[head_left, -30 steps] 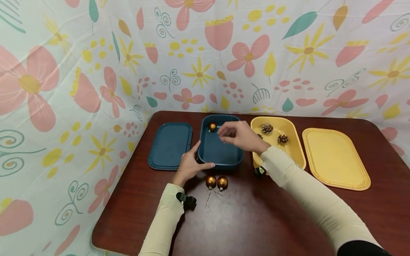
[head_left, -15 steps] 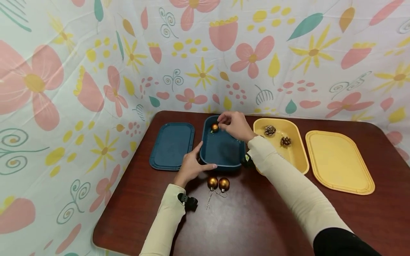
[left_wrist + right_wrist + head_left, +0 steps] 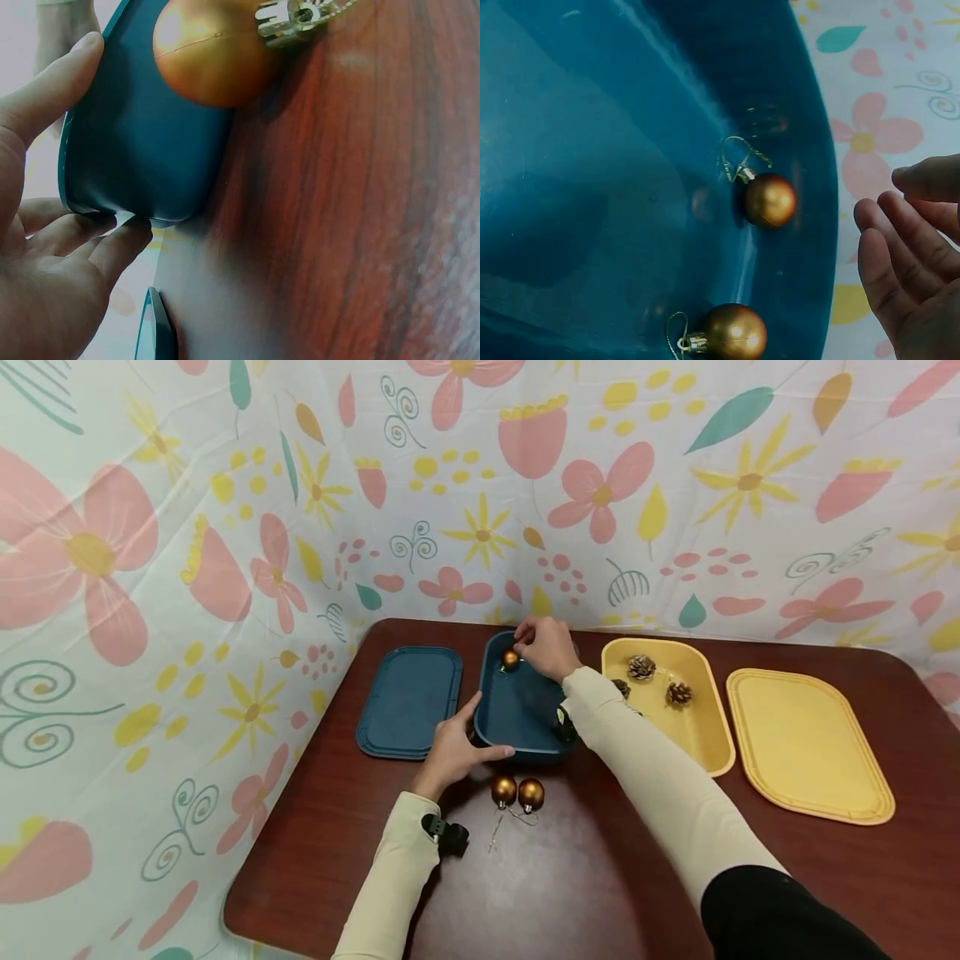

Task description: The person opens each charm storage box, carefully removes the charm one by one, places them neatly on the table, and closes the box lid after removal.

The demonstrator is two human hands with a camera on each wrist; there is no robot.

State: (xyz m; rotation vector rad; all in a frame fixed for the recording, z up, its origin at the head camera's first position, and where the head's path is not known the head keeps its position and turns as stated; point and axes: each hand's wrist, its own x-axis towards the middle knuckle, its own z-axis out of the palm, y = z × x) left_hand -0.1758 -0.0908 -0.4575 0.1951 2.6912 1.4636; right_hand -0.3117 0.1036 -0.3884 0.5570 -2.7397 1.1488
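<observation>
My left hand (image 3: 453,747) holds the near-left corner of a deep blue box (image 3: 517,714). Its thumb lies along the front rim and its fingers are against the left side. Over the far end of that box is my right hand (image 3: 550,647), fingers loosely bent and nothing between them in the right wrist view. Inside the box that view shows two copper-gold ball ornaments, one (image 3: 770,200) by the wall and another (image 3: 735,334) beside it. The head view shows one ornament (image 3: 510,660) there. Two more, the left ball (image 3: 504,791) and right ball (image 3: 531,794), lie before the box.
A blue lid (image 3: 411,702) lies left of the blue box. To its right stands a yellow box (image 3: 701,735) holding pinecones (image 3: 641,667), one partly hidden by my right sleeve. A yellow lid (image 3: 810,743) lies farther right. Patterned cloth (image 3: 480,460) hangs behind the table.
My right hand has moved from above the middle of the blue box to its far end. My left hand stays on the box corner. The head view has shifted slightly.
</observation>
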